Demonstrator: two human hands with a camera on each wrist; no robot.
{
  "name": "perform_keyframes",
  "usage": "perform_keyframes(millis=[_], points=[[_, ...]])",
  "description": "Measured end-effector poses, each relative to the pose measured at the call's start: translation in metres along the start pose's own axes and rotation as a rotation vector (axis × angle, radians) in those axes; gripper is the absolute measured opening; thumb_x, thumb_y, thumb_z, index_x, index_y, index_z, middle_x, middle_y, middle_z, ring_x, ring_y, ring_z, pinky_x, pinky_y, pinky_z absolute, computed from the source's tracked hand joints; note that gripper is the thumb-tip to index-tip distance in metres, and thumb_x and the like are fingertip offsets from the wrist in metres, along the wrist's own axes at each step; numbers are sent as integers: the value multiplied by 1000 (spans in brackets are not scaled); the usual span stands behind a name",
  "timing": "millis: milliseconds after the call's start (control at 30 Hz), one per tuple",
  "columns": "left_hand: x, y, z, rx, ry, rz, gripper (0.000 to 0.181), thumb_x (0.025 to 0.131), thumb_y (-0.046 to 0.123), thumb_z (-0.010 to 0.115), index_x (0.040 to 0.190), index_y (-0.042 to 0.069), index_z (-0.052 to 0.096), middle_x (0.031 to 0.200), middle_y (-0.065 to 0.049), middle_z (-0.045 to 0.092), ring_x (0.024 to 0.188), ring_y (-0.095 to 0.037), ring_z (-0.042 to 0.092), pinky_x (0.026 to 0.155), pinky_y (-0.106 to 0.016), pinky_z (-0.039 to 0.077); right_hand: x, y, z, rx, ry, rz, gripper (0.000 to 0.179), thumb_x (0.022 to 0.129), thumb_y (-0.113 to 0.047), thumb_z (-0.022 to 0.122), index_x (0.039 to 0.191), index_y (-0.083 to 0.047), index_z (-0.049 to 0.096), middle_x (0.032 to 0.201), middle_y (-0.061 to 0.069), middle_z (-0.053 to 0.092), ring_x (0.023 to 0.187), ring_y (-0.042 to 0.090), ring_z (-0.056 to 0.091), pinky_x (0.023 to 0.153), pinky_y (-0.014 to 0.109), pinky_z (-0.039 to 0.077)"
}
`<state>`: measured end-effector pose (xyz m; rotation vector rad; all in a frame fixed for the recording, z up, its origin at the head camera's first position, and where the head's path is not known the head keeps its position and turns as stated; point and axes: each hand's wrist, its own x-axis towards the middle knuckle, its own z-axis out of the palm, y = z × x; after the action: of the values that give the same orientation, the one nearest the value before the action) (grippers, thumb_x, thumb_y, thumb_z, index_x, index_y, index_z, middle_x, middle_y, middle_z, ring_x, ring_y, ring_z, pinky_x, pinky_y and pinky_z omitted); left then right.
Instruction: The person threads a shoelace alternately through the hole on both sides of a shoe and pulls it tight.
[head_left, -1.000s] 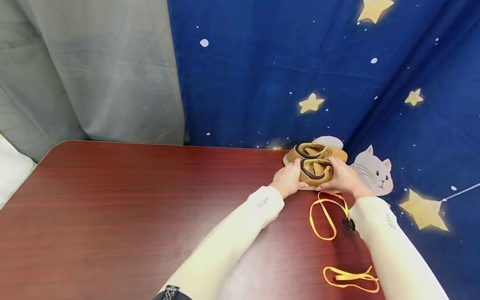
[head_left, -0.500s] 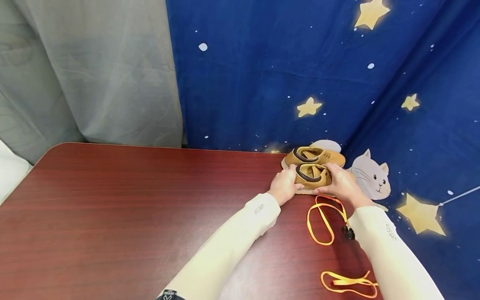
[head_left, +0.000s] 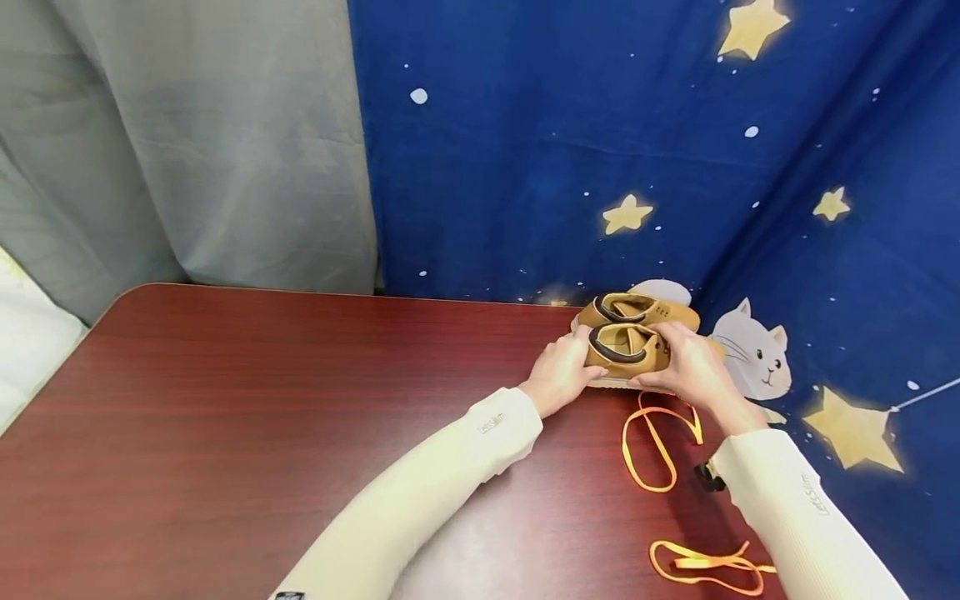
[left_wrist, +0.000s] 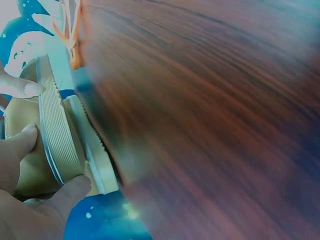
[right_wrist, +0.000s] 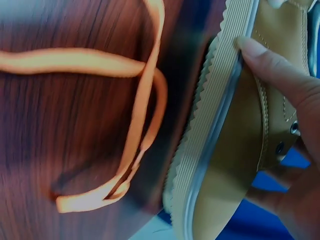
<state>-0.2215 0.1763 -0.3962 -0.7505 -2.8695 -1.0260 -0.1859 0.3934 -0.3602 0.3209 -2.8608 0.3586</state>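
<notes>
Two tan shoes stand side by side at the table's far right in the head view. My left hand (head_left: 561,371) grips the heel end of the near shoe (head_left: 628,367), its thumb along the sole in the left wrist view. Around the same shoe's front part my right hand (head_left: 693,367) is curled, the thumb on the side just above the ribbed sole (right_wrist: 205,130). Bare eyelets (right_wrist: 295,127) show near the right fingers. Behind it sits the far shoe (head_left: 678,313). A loose orange lace (head_left: 628,454) lies in front of the near shoe.
A second orange lace (head_left: 705,563) lies looped nearer me, beside the right sleeve. The reddish-brown table (head_left: 300,417) stretches to the left. A blue star-patterned curtain (head_left: 495,167) and a grey curtain (head_left: 247,150) hang behind it.
The near shoe has shifted slightly left relative to the far shoe, with both hands still holding it. The right forearm has moved a little, and the camera view has shifted slightly.
</notes>
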Motion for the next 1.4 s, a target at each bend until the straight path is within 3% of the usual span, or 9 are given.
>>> perform_keyframes(millis=[267,433,633,800,933,1167,1400], points=[[-27,-12,-30,-11,10,85,55,89,36,78,129,11,51,117,-7,73,103,-26,73,83,-37,58,-12,-40,-3,-29,127,-48,78,56,-25,99,120,-1,63,116,19,67,101,40,66,84,55,52],[-50,-23,-53,-23,24,100,52,88,34,79,128,12,54,116,-5,73,102,-25,73,84,-36,57,-17,-71,-2,-40,154,-48,78,55,-29,99,120,-4,65,117,16,68,102,38,67,84,55,51],[-86,-41,-83,-73,44,68,53,86,29,81,131,15,56,117,-5,73,104,-25,72,86,-40,57,-23,-117,9,-4,150,7,82,55,-32,99,125,-8,64,121,14,67,107,35,67,84,54,52],[-119,-55,-98,-78,87,64,55,84,25,83,131,14,57,118,-5,73,104,-23,72,88,-41,57,-34,-153,23,18,162,48,84,53,-35,99,126,-11,64,124,10,67,113,33,66,81,53,54],[-146,-62,-105,-67,132,64,55,82,21,84,130,13,57,119,-5,72,104,-24,72,88,-41,58,-42,-175,33,37,161,37,84,53,-34,99,125,-10,64,123,9,67,115,31,66,84,52,55],[-187,-81,-117,-50,154,-19,53,80,17,86,126,11,60,115,-4,73,103,-22,72,86,-42,57,-51,-215,53,53,108,35,85,52,-38,99,126,-15,65,123,1,68,114,24,66,83,45,57],[-224,-108,-134,4,165,-95,56,77,16,87,126,14,61,112,-1,74,101,-19,73,84,-41,57,-52,-252,72,54,45,-63,80,57,-43,96,125,-18,65,120,-3,67,112,20,67,86,40,58]])
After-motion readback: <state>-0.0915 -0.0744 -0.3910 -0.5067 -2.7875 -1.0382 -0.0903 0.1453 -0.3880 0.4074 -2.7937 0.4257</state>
